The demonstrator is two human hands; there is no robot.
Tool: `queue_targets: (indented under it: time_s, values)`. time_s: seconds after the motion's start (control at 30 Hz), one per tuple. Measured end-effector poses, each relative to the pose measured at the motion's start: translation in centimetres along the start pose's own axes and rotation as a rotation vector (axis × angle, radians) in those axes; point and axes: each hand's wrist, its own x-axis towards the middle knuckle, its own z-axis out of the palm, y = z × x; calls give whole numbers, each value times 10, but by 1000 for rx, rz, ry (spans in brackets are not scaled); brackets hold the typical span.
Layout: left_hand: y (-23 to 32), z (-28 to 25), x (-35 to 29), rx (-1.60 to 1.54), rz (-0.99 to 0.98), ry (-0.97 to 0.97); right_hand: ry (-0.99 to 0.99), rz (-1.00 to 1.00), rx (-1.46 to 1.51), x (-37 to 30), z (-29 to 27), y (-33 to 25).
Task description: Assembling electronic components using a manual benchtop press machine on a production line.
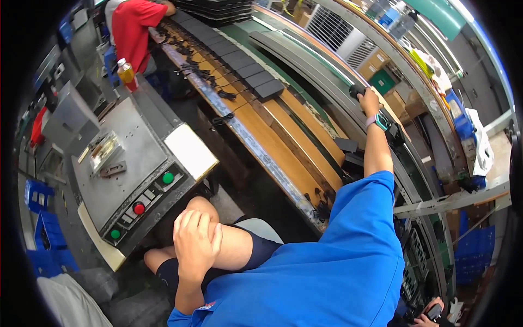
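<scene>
My left hand (pixel 196 240) lies over my bent knee, fingers stretched out along it and holding nothing. My right arm reaches far forward over the conveyor on the right. At its end my right hand (pixel 369 102) is closed round a dark piece, seemingly a black power adapter (pixel 357 91); part of it is hidden by the fingers. A long row of black power adapters (pixel 237 59) lies along the wooden bench (pixel 283 147), their coiled cords (pixel 190 68) on the side toward me. Two black blocks (pixel 348 150) sit near my right upper arm.
On the left stands a machine with a control panel (pixel 139 209) of green and red buttons. A bottle (pixel 127 73) stands behind it. A person in red (pixel 133 32) sits at the bench's far end. Another person's hands (pixel 430 313) show at lower right. Black trays (pixel 215 11) are stacked far back.
</scene>
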Motion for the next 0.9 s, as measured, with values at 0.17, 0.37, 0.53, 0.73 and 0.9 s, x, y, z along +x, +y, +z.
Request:
queue_targets:
  time_s: [0.17, 0.37, 0.53, 0.73, 0.9]
  values:
    - [8, 5, 13, 45, 19, -50, -269, 243, -232, -18, -14, 24]
    - [14, 13, 20, 59, 11, -66, -423, 13, -125, 1, -1, 91]
    - [17, 14, 24, 71, 34, -26, -282, 67, -267, -12, 18, 86]
    - [12, 16, 24, 23, 20, -33, -316, 279, -156, -18, 0, 82]
    - [11, 10, 19, 4, 24, -22, -285, 365, -338, -36, -35, 84]
